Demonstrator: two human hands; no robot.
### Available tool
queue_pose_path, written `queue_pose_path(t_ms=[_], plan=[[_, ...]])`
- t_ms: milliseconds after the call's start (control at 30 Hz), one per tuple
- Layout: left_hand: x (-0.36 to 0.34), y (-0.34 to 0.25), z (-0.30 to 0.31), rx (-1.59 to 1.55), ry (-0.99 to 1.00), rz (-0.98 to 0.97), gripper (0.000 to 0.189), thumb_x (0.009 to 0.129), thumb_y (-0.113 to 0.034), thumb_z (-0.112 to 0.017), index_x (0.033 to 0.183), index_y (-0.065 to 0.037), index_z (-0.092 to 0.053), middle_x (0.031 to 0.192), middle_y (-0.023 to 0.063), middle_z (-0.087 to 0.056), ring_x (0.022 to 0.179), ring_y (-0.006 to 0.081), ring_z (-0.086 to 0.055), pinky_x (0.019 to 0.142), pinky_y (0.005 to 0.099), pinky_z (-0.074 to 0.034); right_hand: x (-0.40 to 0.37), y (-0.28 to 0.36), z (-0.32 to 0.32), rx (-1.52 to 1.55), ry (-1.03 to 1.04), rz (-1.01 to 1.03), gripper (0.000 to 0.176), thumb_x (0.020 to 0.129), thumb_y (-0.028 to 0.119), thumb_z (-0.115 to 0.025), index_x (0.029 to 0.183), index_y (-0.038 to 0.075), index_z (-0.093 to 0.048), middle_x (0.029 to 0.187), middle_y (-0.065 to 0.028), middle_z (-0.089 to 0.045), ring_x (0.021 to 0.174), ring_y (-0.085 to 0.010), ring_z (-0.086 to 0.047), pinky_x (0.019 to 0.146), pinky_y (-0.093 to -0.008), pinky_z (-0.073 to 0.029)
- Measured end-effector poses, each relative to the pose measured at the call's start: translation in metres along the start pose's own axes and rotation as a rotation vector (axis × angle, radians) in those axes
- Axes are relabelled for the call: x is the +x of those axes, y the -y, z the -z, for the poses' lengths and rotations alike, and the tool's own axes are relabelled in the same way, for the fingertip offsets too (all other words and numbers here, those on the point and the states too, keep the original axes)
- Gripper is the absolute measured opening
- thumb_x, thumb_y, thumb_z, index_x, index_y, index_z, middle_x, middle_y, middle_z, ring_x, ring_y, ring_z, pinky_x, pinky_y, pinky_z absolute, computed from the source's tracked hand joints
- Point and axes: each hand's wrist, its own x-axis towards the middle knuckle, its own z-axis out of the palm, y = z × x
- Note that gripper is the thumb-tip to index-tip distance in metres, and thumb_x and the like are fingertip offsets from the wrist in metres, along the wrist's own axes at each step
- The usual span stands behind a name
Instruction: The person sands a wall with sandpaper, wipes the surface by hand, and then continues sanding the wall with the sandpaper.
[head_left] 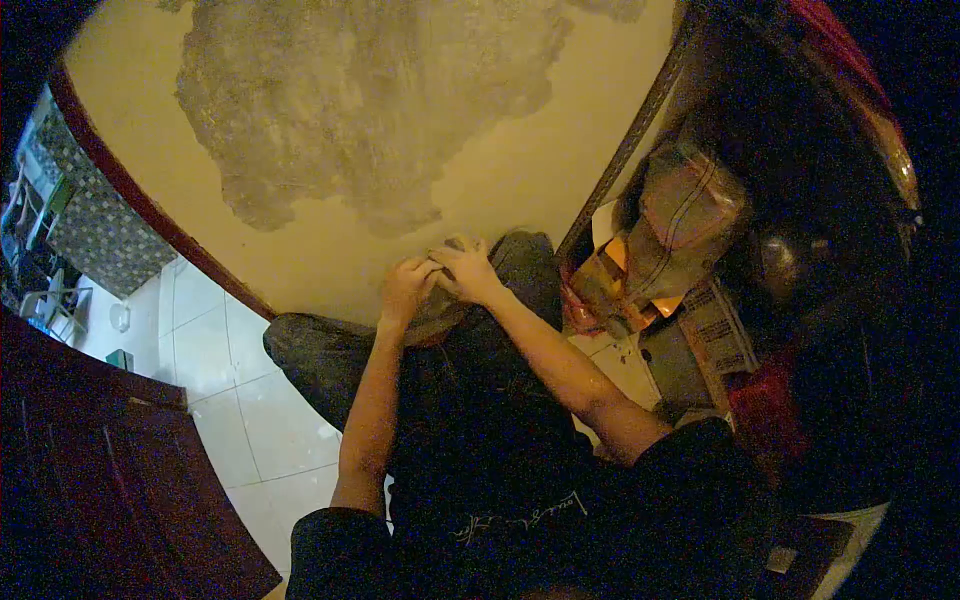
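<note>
Both of my hands meet in front of my lap, close to the yellowish wall (340,260) with its large grey patch. My left hand (408,285) has its fingers bent towards the other hand, touching or nearly touching it. My right hand (466,270) is bent over at the fingertips beside it. Anything between the fingers is too small and dim to make out. A greyish, thin-looking thing (436,318) lies below the hands, between my dark-clothed knees (318,355).
At the right stand a wrapped bundle (695,205), orange and clear packets (625,275) and printed cardboard (722,325). A dark red door (110,440) is at the lower left, beside white floor tiles (260,420). A metal strip (630,135) runs down the wall's right edge.
</note>
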Motion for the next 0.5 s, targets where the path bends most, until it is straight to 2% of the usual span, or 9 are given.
queue_pose_path(t_ms=[67, 133, 167, 233, 267, 333, 367, 433, 500], plan=[[0.001, -0.002, -0.002, 0.039, -0.020, -0.014, 0.012, 0.079, -0.019, -0.068, 0.091, -0.017, -0.070, 0.084, 0.0079, -0.065, 0.077, 0.0286, -0.061, 0.073, 0.0408, -0.047, 0.001, -0.002, -0.002, 0.048, 0.017, -0.017, 0.050, 0.080, 0.033, -0.065, 0.127, 0.018, -0.057, 0.132, -0.0031, -0.055, 0.124, -0.0324, -0.042, 0.097, -0.0561, -0.029], [0.005, -0.009, 0.007, 0.069, 0.042, -0.045, 0.014, 0.078, -0.021, -0.068, 0.093, -0.020, -0.070, 0.088, 0.0061, -0.065, 0.081, 0.0275, -0.060, 0.078, 0.0411, -0.045, -0.003, -0.007, -0.010, 0.016, -0.195, 0.066, 0.049, 0.080, 0.031, -0.065, 0.127, 0.020, -0.057, 0.137, -0.0002, -0.051, 0.125, -0.0320, -0.041, 0.096, -0.0560, -0.030], [0.004, -0.010, 0.007, 0.077, 0.040, -0.041, 0.014, 0.078, -0.021, -0.068, 0.093, -0.020, -0.070, 0.088, 0.0061, -0.065, 0.081, 0.0275, -0.060, 0.078, 0.0411, -0.045, -0.003, -0.006, -0.006, 0.021, -0.197, 0.073, 0.049, 0.080, 0.031, -0.065, 0.127, 0.020, -0.057, 0.137, -0.0002, -0.051, 0.125, -0.0320, -0.041, 0.096, -0.0560, -0.030], [-0.001, -0.006, 0.006, 0.138, 0.188, 0.058, 0.015, 0.078, -0.022, -0.068, 0.093, -0.020, -0.070, 0.089, 0.0047, -0.065, 0.085, 0.0263, -0.061, 0.083, 0.0425, -0.043, -0.002, 0.001, 0.004, -0.072, -0.096, 0.074, 0.050, 0.080, 0.030, -0.064, 0.128, 0.021, -0.056, 0.142, 0.0003, -0.047, 0.126, -0.0315, -0.039, 0.096, -0.0555, -0.030], [0.000, -0.003, 0.000, 0.152, 0.198, 0.074, 0.015, 0.078, -0.022, -0.068, 0.093, -0.020, -0.070, 0.089, 0.0047, -0.065, 0.085, 0.0263, -0.061, 0.083, 0.0425, -0.043, -0.002, -0.002, 0.002, -0.050, -0.092, 0.082, 0.050, 0.080, 0.030, -0.064, 0.128, 0.021, -0.056, 0.142, 0.0003, -0.047, 0.126, -0.0315, -0.039, 0.096, -0.0555, -0.030], [-0.001, 0.001, -0.005, 0.148, 0.060, -0.062, 0.016, 0.077, -0.021, -0.068, 0.093, -0.020, -0.070, 0.087, 0.0044, -0.063, 0.086, 0.0258, -0.061, 0.086, 0.0438, -0.042, 0.000, -0.002, 0.000, -0.068, -0.079, 0.067, 0.046, 0.080, 0.030, -0.064, 0.125, 0.020, -0.059, 0.137, -0.0009, -0.052, 0.125, -0.0309, -0.042, 0.096, -0.0543, -0.031], [0.000, -0.002, -0.003, 0.167, 0.057, -0.051, 0.016, 0.077, -0.021, -0.068, 0.093, -0.020, -0.070, 0.087, 0.0044, -0.063, 0.086, 0.0258, -0.061, 0.086, 0.0438, -0.042, -0.001, -0.007, -0.004, -0.055, -0.083, 0.085, 0.046, 0.080, 0.030, -0.064, 0.125, 0.020, -0.059, 0.137, -0.0009, -0.052, 0.125, -0.0309, -0.042, 0.096, -0.0543, -0.031], [0.000, -0.007, 0.001, 0.139, 0.033, -0.003, 0.015, 0.078, -0.022, -0.066, 0.092, -0.021, -0.069, 0.087, 0.0038, -0.063, 0.088, 0.0252, -0.061, 0.087, 0.0440, -0.040, -0.002, -0.015, -0.021, -0.030, 0.043, 0.019, 0.037, 0.081, 0.029, -0.064, 0.116, 0.018, -0.065, 0.128, -0.0033, -0.059, 0.121, -0.0280, -0.047, 0.097, -0.0564, -0.030], [-0.004, 0.000, -0.005, 0.139, 0.057, 0.006, 0.014, 0.079, -0.023, -0.065, 0.092, -0.021, -0.069, 0.087, 0.0036, -0.064, 0.088, 0.0252, -0.061, 0.088, 0.0441, -0.040, -0.001, 0.002, 0.008, 0.026, 0.025, 0.027, 0.028, 0.082, 0.026, -0.063, 0.107, 0.015, -0.068, 0.111, -0.0090, -0.066, 0.109, -0.0296, -0.056, 0.094, -0.0547, -0.033]])
